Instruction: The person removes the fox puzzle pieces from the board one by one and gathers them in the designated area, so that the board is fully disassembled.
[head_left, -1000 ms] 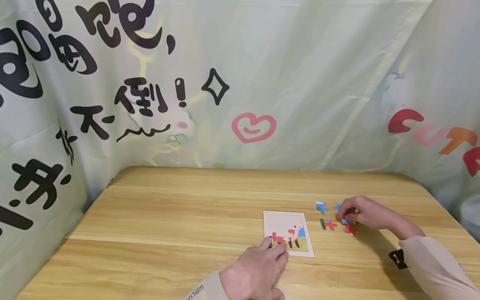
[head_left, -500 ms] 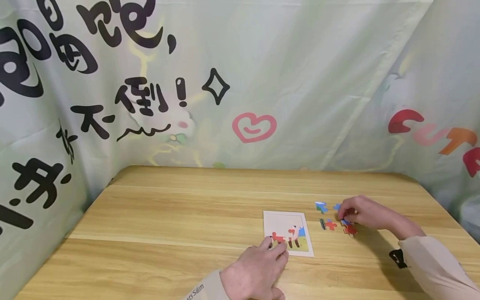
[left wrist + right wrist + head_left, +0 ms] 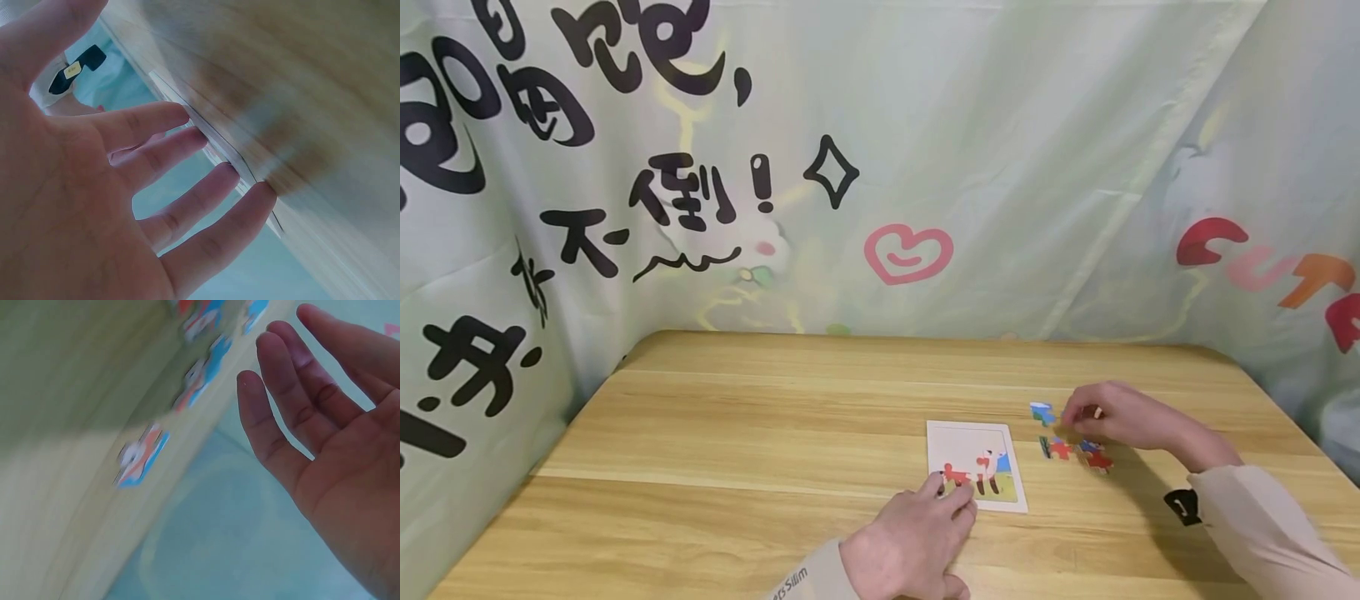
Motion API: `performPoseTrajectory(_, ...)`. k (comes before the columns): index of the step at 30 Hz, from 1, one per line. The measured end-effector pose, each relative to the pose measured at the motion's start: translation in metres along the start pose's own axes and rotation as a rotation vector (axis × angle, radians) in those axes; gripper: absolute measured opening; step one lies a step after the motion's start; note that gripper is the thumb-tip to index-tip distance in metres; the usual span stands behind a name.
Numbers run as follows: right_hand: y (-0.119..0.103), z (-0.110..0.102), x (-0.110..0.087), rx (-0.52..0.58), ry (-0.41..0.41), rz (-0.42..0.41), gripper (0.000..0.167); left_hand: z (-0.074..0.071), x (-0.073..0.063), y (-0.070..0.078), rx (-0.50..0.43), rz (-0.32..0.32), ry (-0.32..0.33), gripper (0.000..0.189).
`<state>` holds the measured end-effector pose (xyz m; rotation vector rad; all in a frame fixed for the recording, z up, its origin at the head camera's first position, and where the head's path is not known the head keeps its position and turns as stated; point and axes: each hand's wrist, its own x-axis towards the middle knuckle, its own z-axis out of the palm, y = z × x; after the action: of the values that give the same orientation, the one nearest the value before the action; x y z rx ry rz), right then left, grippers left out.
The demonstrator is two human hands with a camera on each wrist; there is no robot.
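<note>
A square white-framed jigsaw board lies on the table, part of its animal picture filled in. My left hand rests its fingertips on the board's near edge; the left wrist view shows those fingers spread and nearly straight. My right hand is over loose puzzle pieces right of the board, thumb and fingers close together. Whether a piece is between them is hidden. Beside it lie a blue piece, a red piece and another red piece. In the right wrist view a puzzle piece lies apart from the fingers.
The wooden table stretches far to the left of the board. A pale printed curtain hangs along its far and side edges. A black device is strapped at the right sleeve.
My right hand has shifted slightly left and away from me. It now covers the spot where a small blue piece showed before. My left hand and the board stay put.
</note>
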<state>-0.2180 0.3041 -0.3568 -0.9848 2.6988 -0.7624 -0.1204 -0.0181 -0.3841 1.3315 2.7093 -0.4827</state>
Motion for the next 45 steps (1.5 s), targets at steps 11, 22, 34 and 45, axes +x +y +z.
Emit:
performPoseTrajectory(11,-0.021,0.009,0.022,0.149,-0.059,-0.019,0.014,0.000,0.000,0.001,0.037,0.005,0.013,0.084)
performPoseTrajectory(22,-0.033,0.024,0.041,0.285,-0.110,-0.069,0.021,-0.001,0.001,0.001,0.013,-0.007,0.001,0.083)
performPoseTrajectory(34,-0.037,0.038,0.052,0.390,-0.179,-0.120,0.030,-0.002,0.001,0.001,0.003,-0.006,-0.005,0.083)
performPoseTrajectory(45,-0.036,0.046,0.058,0.402,-0.189,-0.093,0.036,-0.002,0.000,0.000,-0.005,-0.016,-0.016,0.084)
